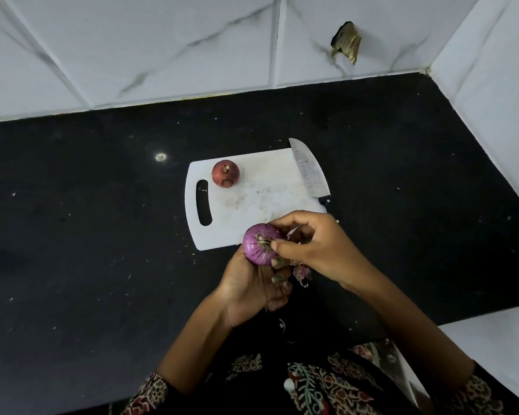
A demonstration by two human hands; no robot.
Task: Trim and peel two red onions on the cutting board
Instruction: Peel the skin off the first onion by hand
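While the left hand (252, 283) cups a glossy purple peeled onion (259, 244), right hand (312, 244) pinches its root | papery-skinned second onion (225, 173) sits on white plastic board (261, 199) | steel knife (309, 172) alongside

- White cutting board (264, 187) lying on black countertop (87, 235).
- Unpeeled red onion (225, 173) resting on the board, near its handle slot.
- Knife (309, 170) lying along the board's right edge, blade on it.
- Peeled purple onion (259, 248) held over the board's near edge, cupped in left hand (252, 287).
- Right hand (312, 247) pinching at that onion's root end, loose skin (301, 272) hanging beneath.
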